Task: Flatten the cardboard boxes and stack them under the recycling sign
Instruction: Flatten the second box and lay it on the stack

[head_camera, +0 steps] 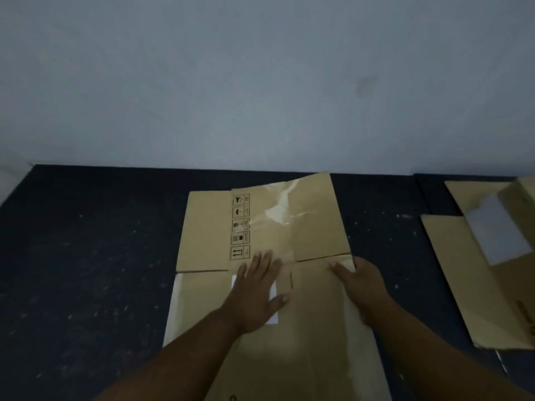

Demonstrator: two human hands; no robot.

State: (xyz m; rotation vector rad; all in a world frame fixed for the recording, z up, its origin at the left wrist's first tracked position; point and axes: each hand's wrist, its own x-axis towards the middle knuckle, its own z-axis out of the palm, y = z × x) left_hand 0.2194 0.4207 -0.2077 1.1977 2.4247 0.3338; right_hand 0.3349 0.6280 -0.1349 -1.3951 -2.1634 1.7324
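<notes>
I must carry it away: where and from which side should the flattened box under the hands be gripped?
Probably the long right edge, from the right, by the right hand: the flattened box lies flat on the floor, so only edges offer a hold. Fingers under, thumb on top. The far flaps would bend at their creases.

Bare dark floor [86, 270] left of the flattened box [260, 227] gives wide room for a hand to pass, right up to the wall [260, 82] — which blocks the far side just behind the box. On the right, only a narrow floor strip lies btwn it & a 2nd cardboard sheet [463, 285].
</notes>
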